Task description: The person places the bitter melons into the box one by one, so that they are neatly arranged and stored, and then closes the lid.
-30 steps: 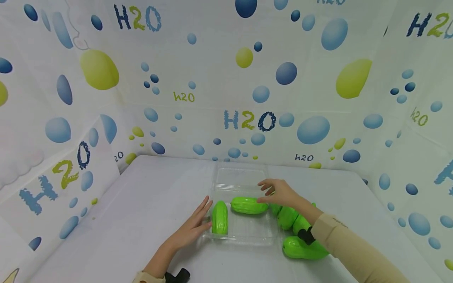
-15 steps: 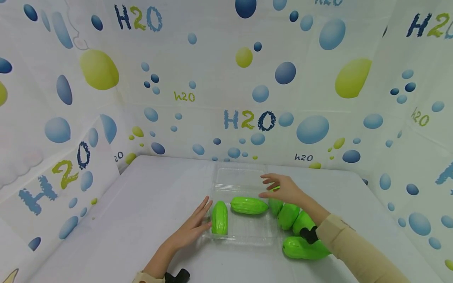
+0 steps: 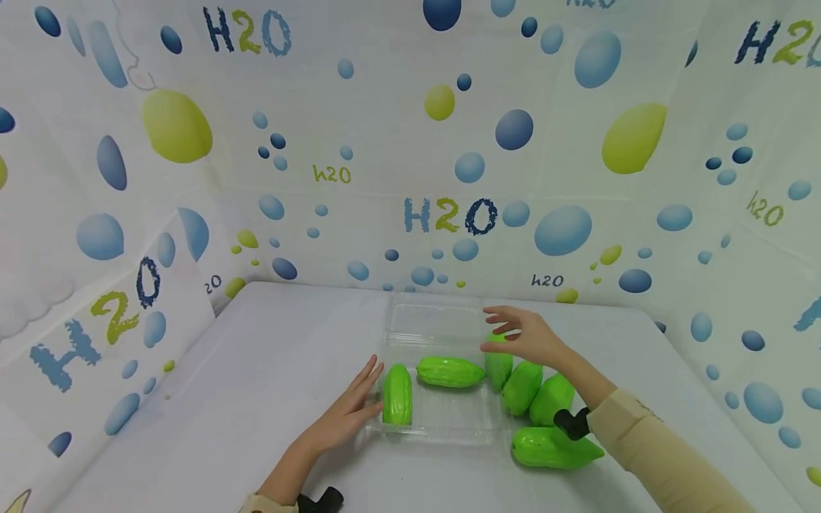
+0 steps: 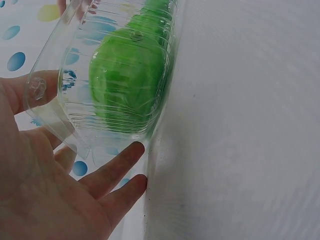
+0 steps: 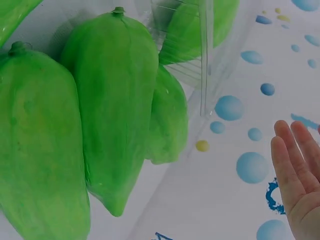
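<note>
A clear plastic clamshell box [image 3: 449, 420] lies with its lid [image 3: 436, 320] folded back. Inside are two green papayas: one upright in the picture along the left wall [image 3: 398, 395], one crosswise [image 3: 451, 372]. My left hand [image 3: 346, 410] touches the box's left side with fingers fairly straight; the left wrist view shows that hand [image 4: 55, 175] at the clear rim, near a papaya [image 4: 127, 75] behind the plastic. My right hand [image 3: 522, 336], holding nothing, hovers with spread, slightly bent fingers above the far end of a papaya [image 3: 498, 367] outside the box.
Right of the box, more green papayas sit in a row, including one in the middle [image 3: 522, 388] and one beside my wrist [image 3: 551, 400]. Another papaya [image 3: 554, 449] lies sideways nearer the front. A white table [image 3: 288, 335] meets a patterned curtain [image 3: 359, 235] behind.
My right hand has drawn away from the crosswise papaya, moving right and slightly up, uncovering more of the papayas outside the box. My left hand stays at the box's side.
</note>
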A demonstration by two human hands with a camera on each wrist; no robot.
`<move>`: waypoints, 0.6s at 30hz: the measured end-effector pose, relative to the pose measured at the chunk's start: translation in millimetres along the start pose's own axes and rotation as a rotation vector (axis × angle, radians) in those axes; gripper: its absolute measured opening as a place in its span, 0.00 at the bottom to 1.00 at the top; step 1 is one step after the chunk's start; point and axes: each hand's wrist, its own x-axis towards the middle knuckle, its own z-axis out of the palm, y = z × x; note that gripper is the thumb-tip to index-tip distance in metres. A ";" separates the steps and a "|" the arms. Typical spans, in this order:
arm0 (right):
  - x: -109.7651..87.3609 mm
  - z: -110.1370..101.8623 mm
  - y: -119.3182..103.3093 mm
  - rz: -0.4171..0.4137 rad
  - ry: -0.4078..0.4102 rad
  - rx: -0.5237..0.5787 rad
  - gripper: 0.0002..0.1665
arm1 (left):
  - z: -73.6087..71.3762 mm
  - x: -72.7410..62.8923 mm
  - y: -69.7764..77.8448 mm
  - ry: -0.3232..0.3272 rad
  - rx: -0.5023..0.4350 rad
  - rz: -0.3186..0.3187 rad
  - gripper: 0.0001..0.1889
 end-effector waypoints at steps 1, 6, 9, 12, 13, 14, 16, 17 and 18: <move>-0.5 -1.2 -0.2 -0.003 0.005 0.003 0.40 | -0.1 0.0 0.1 0.001 0.000 0.000 0.33; -2.1 -7.4 -1.5 -0.001 0.022 0.014 0.40 | -0.3 0.3 -0.8 0.001 -0.004 0.001 0.33; -3.3 -10.8 -1.9 0.000 0.031 0.023 0.40 | -0.2 0.4 -1.5 0.002 0.000 0.000 0.33; -5.4 -14.5 -1.8 -0.005 0.044 0.023 0.40 | 0.3 0.6 -1.6 0.005 0.004 -0.001 0.33; -6.3 -15.8 -1.6 -0.006 0.050 0.023 0.40 | 0.4 0.6 -1.6 0.005 0.004 -0.001 0.33; -7.4 -17.2 -1.5 -0.005 0.055 0.023 0.40 | 0.6 0.7 -1.6 0.005 0.004 0.001 0.33; -9.7 -20.2 -1.5 -0.005 0.062 0.023 0.40 | 0.7 0.6 -1.6 0.004 0.004 0.000 0.33; -10.9 -21.7 -1.6 -0.004 0.066 0.024 0.40 | 0.7 0.6 -1.8 0.003 0.005 0.001 0.33; -12.0 -23.1 -1.6 -0.004 0.070 0.026 0.40 | 0.7 0.6 -1.9 0.001 0.006 0.000 0.33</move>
